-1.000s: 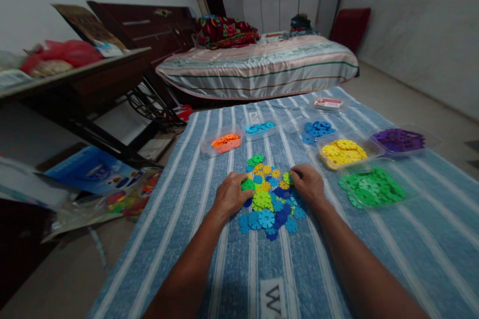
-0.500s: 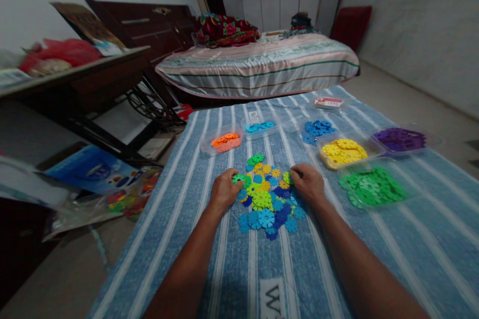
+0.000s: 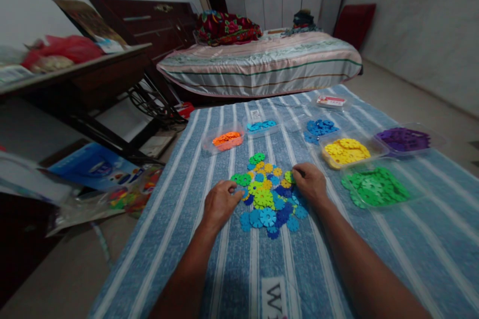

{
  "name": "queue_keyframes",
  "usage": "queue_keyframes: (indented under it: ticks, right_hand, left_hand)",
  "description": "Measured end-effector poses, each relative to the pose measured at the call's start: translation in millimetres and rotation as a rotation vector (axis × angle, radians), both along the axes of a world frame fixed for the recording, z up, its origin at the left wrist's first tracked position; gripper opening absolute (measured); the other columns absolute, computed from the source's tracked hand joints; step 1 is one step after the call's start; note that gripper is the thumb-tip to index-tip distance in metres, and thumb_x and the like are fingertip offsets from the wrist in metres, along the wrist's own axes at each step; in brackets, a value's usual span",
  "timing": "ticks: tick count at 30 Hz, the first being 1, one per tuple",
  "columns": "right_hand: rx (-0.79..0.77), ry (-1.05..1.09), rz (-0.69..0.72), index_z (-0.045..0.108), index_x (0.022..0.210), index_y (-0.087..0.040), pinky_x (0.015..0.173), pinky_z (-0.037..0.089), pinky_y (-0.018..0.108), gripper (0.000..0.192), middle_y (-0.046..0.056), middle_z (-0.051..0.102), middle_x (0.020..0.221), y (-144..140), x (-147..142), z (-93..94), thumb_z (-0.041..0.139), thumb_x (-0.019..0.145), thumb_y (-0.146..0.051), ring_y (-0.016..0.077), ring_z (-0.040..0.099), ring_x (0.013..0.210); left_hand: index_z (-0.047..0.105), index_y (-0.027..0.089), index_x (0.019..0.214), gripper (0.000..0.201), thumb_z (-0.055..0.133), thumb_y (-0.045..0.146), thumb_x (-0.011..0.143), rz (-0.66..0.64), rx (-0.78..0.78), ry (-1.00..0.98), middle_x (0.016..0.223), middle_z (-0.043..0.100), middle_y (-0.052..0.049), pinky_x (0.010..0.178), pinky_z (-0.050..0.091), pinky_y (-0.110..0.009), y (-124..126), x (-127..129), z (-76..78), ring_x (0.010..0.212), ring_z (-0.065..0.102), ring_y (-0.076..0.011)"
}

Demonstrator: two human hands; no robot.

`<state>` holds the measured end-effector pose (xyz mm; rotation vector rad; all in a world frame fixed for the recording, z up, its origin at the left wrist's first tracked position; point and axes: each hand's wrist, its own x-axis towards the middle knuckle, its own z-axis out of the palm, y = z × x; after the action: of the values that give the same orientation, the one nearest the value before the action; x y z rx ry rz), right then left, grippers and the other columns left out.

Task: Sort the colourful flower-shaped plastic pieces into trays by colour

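A loose pile of notched plastic snowflake discs [image 3: 264, 198] in blues, greens, yellow-green and yellow-orange lies on the striped cloth. At the pile's left edge is my left hand [image 3: 220, 203], thumb and forefinger slightly apart beside a blue disc [image 3: 245, 193]. Green discs [image 3: 241, 179] lie just beyond its fingertips. My right hand [image 3: 311, 183] is on the pile's right side, fingers curled, with a yellow-green disc [image 3: 288, 177] at the pinched fingertips. The undersides of its fingers are hidden.
Clear plastic boxes hold orange discs [image 3: 227, 140], light blue discs [image 3: 262, 125], blue discs [image 3: 321, 128], yellow discs [image 3: 347, 151], purple discs [image 3: 403, 139] and green discs [image 3: 377, 185]. A lidded box [image 3: 331, 102] stands at the far edge. Behind is a bed [image 3: 258, 70].
My left hand has let go of the green discs and drawn slightly back toward me and left, its fingers parting. My right hand stays at the yellow-green disc. The view has shifted slightly.
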<state>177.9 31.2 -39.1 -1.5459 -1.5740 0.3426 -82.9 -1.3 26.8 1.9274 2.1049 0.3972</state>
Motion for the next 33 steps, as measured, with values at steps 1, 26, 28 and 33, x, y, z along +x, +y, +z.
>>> queue_keyframes:
  ticks: [1, 26, 28, 33]
  right_hand:
    - [-0.001, -0.002, 0.003, 0.070, 0.077, -0.022, 0.074, 0.042, 0.032, 0.024, 0.005, 0.068, 0.080, 0.0, 0.1, 0.0, 0.048, 0.081, -0.031, 0.0202, 0.058, 0.079]
    - [-0.007, -0.012, -0.003, 0.070, 0.077, -0.022, 0.073, 0.041, 0.031, 0.024, 0.004, 0.067, 0.079, 0.2, 0.1, 0.0, 0.048, 0.082, -0.032, 0.0196, 0.057, 0.078]
    - [-0.009, -0.009, -0.004, 0.070, 0.077, -0.022, 0.073, 0.041, 0.031, 0.025, 0.004, 0.066, 0.078, 0.4, 0.2, -0.4, 0.048, 0.081, -0.032, 0.0195, 0.056, 0.077]
    - [-0.008, -0.008, 0.001, 0.070, 0.077, -0.022, 0.072, 0.041, 0.031, 0.025, 0.005, 0.067, 0.079, 0.5, 0.6, 0.0, 0.048, 0.081, -0.032, 0.0199, 0.057, 0.078]
  left_hand:
    - [0.072, 0.020, 0.088, 0.021, 0.068, 0.036, 0.075, -0.005, -0.031, -0.014, 0.087, 0.067, -0.003, 0.071, 0.046, -0.027, -2.4, 2.2, 0.9, 0.080, 0.064, -0.0179]
    - [0.069, 0.019, 0.091, 0.016, 0.065, 0.030, 0.079, -0.089, 0.019, -0.069, 0.090, 0.063, -0.003, 0.073, 0.047, -0.027, -4.7, 5.0, -7.5, 0.080, 0.062, -0.0162]
    - [0.069, 0.019, 0.091, 0.016, 0.065, 0.028, 0.079, -0.090, 0.003, -0.073, 0.090, 0.063, -0.003, 0.072, 0.048, -0.026, -4.3, 5.0, -7.5, 0.080, 0.062, -0.0162]
    - [0.069, 0.018, 0.096, 0.018, 0.060, 0.024, 0.081, -0.045, 0.029, -0.012, 0.096, 0.065, -0.005, 0.076, 0.048, -0.027, -3.9, 4.4, -9.5, 0.082, 0.063, -0.0171]
